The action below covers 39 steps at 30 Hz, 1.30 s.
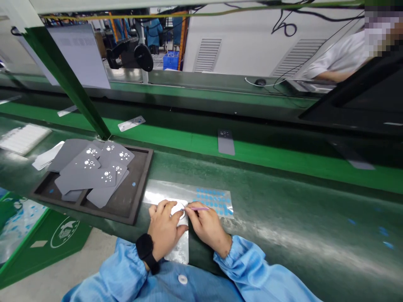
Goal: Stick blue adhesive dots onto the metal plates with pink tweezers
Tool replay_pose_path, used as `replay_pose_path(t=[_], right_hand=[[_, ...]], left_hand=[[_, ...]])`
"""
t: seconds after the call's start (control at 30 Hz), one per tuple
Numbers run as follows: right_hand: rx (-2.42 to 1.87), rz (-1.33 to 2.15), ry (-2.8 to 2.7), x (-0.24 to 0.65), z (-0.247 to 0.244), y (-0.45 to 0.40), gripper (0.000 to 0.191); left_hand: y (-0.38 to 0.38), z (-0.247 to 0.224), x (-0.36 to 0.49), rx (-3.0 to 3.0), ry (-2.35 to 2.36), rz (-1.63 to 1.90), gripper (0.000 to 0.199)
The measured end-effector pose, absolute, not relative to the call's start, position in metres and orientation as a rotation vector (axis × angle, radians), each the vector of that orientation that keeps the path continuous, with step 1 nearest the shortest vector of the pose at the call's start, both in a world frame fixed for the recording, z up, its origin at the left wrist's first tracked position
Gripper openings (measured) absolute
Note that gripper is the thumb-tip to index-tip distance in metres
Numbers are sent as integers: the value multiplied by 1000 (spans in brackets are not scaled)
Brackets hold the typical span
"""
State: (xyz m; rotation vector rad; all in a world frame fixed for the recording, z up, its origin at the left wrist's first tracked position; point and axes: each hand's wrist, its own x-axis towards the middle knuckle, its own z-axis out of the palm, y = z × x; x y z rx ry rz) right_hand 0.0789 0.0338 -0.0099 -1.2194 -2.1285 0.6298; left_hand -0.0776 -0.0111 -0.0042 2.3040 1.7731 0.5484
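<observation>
A pale, shiny phone back cover (178, 253) lies on the green bench close to my body. My left hand (164, 228) rests over it, fingers bent and holding it near its upper end, where a round white part shows. Pinched in my right hand (208, 226) is a thin pink-purple stick-like tool (200, 208), its tip at the upper part of the cover beside my left fingertips. The exact contact is too small to make out. Just beyond both hands lies a clear sheet (231, 197) with rows of blue dot stickers (211, 196).
To the left, a dark divided tray (143, 180) holds several grey back covers (78, 176). A white stack (25, 138) stands farther left, above a green bin (63, 247). Behind runs a green belt (185, 138) carrying single covers (226, 142). A co-worker's white sleeve (336, 56) is across.
</observation>
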Motion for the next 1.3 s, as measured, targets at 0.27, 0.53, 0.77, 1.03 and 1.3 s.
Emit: replay_pose_path(t=[0.27,0.53,0.77,1.03,1.3], right_hand=[[-1200,587,-2126,82,-10,32,28],[-1270,712,-1970,83,-1,35,20],[-1354,813,-2155,73,16,60,17],[-1372,1065,-2222,57,33,85,14],[-1802,514,-1924,65,92,249,31]], left_hand=[[-11,-4,-78,2298,1769,526,30],[-14,-6,-81,2326,1757,619,27],[-25,-9,-85,2342,1856,637,45],[-24,-13,-81,2366,1977,1053,32],[-19,13,-112,2196,2174,1426,17]])
